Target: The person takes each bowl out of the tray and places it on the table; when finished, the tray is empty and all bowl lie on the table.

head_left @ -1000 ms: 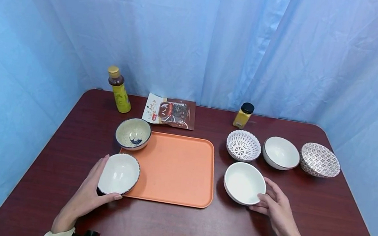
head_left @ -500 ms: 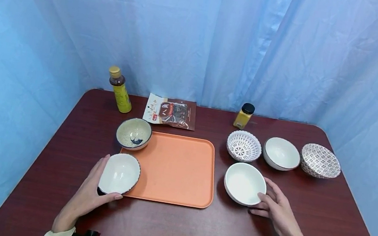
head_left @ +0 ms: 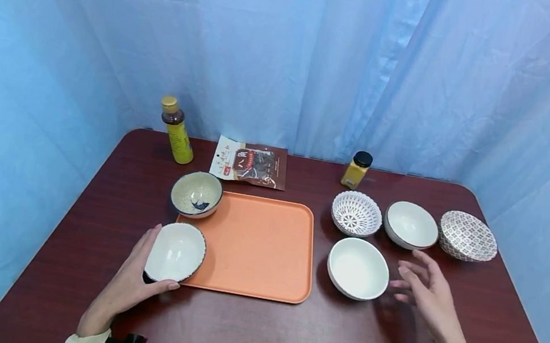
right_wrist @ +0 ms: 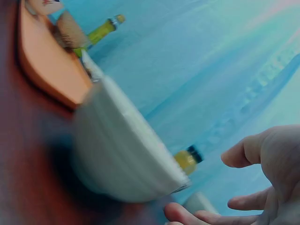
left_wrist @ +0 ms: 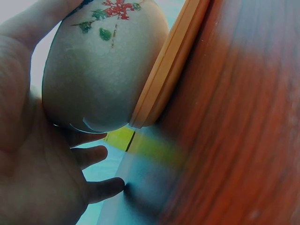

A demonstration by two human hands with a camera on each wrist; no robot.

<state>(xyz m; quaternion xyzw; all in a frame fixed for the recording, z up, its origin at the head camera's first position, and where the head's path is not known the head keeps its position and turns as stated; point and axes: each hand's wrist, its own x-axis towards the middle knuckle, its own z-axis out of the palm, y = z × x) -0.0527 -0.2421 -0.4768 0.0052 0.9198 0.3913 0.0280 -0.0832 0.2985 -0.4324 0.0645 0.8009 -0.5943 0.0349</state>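
A white bowl with a dark speckled rim (head_left: 175,252) sits over the left end of the orange tray (head_left: 260,250). My left hand (head_left: 129,282) holds it from the left, thumb along its near side and fingers round its far left side. Its outer wall (left_wrist: 105,70) carries a red flower and green leaves in the left wrist view. My right hand (head_left: 426,299), fingers spread and loosely bent, is off to the right of a plain white bowl (head_left: 358,268), with a gap between them. In the right wrist view that bowl (right_wrist: 117,145) is blurred.
A speckled bowl with a blue fish (head_left: 196,193) overlaps the tray's far left corner. Behind the plain bowl are a white patterned bowl (head_left: 356,213), a dark-rimmed bowl (head_left: 411,225) and a lattice-patterned bowl (head_left: 468,235). A bottle (head_left: 178,137), spice packet (head_left: 249,162) and yellow jar (head_left: 356,171) stand farther back.
My right hand has let go of the plain white bowl and moved right, away from it. My left hand keeps its hold on the dark-rimmed bowl, which stays in place.
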